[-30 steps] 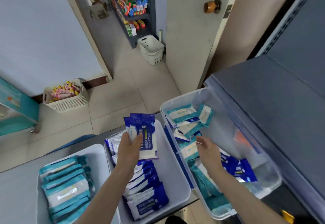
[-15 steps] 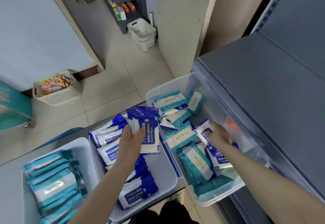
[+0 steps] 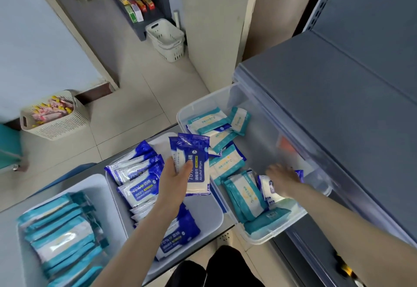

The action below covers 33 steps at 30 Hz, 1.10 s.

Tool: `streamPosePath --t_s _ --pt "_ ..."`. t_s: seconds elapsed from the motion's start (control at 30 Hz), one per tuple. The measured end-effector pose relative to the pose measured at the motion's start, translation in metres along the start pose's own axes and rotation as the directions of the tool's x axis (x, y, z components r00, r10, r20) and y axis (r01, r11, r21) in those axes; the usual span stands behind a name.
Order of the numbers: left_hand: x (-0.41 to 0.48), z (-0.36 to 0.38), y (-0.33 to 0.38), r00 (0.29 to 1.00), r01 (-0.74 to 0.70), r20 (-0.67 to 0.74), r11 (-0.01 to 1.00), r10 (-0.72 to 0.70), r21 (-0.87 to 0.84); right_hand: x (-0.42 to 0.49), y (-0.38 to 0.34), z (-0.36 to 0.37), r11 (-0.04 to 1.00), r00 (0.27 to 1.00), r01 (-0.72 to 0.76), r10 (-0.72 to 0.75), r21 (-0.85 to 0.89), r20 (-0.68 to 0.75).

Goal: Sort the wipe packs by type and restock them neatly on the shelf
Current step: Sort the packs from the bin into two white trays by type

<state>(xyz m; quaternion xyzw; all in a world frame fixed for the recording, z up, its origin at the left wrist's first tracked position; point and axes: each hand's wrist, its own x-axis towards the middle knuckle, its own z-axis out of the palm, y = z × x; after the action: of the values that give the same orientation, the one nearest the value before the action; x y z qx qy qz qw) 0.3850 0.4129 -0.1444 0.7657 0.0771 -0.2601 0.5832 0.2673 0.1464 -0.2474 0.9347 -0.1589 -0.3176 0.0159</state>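
A small stack of blue alcohol wipe packs point(image 3: 195, 162) is held upright in the left hand point(image 3: 173, 180), with the thumb curled across the front and the fingers behind. It is held above a grey tray point(image 3: 209, 216) where more blue packs are laid. The right hand point(image 3: 282, 179) is stretched into a clear plastic bin point(image 3: 259, 138) of mixed teal and blue packs, over a loose blue pack point(image 3: 267, 191). The hand is blurred, so it cannot be told whether its fingers are closed on that pack. Teal packs point(image 3: 61, 230) are lined up in a second tray point(image 3: 97, 185) at far left. A grey shelf point(image 3: 338, 111) stands beside the bin. The packs are judged light, soft and pillowy, with glossy film that may slip. Each is best pinched across its short width near the middle, not by the sealed end.
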Motion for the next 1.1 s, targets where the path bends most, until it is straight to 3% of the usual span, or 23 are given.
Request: streamPosePath --t_s 0.2,0.27,0.43,0.53,0.6,0.7,0.77,0.9,1.03,1.1 --pt "-0.001 -0.015 -0.004 0.999 0.012 -0.048 1.0 -0.014 -0.028 0.001 -0.011 -0.003 0.978 0.997 0.014 0.003 -0.208 0.077" --pt "-0.002 -0.022 -0.005 0.998 0.021 -0.056 0.997 -0.025 -0.068 0.0 -0.015 -0.014 0.981 1.0 -0.014 0.019 -0.195 0.023" --pt "-0.003 -0.05 -0.012 0.992 0.034 -0.118 0.995 -0.044 -0.091 -0.015 -0.036 -0.079 0.995 0.986 -0.082 0.089 0.053 -0.143" --pt "-0.004 -0.076 -0.026 0.987 0.004 -0.161 0.995 0.012 0.095 -0.024 -0.064 -0.115 0.954 0.981 0.021 0.037 0.299 -0.189" --pt "0.002 -0.094 -0.035 0.988 -0.027 -0.125 0.9 0.09 0.436 -0.032 -0.089 -0.133 0.916 0.979 0.137 -0.066 0.377 -0.195" --pt "0.018 -0.116 -0.042 0.996 -0.074 0.022 0.611 0.092 0.788 -0.045 -0.13 -0.147 0.884 0.963 0.263 -0.215 0.385 -0.165" --pt "0.03 -0.127 -0.043 0.993 -0.12 0.095 0.526 0.074 0.842 -0.052 -0.159 -0.144 0.886 0.94 0.341 -0.315 0.313 -0.133" --pt "0.048 -0.128 -0.05 0.965 -0.247 0.256 0.491 0.048 0.836 -0.059 -0.208 -0.121 0.869 0.876 0.482 -0.473 0.117 -0.092" --pt "0.062 -0.133 -0.062 0.937 -0.35 0.324 0.343 0.132 0.872 -0.054 -0.256 -0.103 0.82 0.816 0.571 -0.566 0.02 -0.119" --pt "0.067 -0.14 -0.064 0.934 -0.358 0.328 0.331 0.144 0.873 -0.048 -0.268 -0.094 0.813 0.801 0.58 -0.581 -0.051 -0.146"
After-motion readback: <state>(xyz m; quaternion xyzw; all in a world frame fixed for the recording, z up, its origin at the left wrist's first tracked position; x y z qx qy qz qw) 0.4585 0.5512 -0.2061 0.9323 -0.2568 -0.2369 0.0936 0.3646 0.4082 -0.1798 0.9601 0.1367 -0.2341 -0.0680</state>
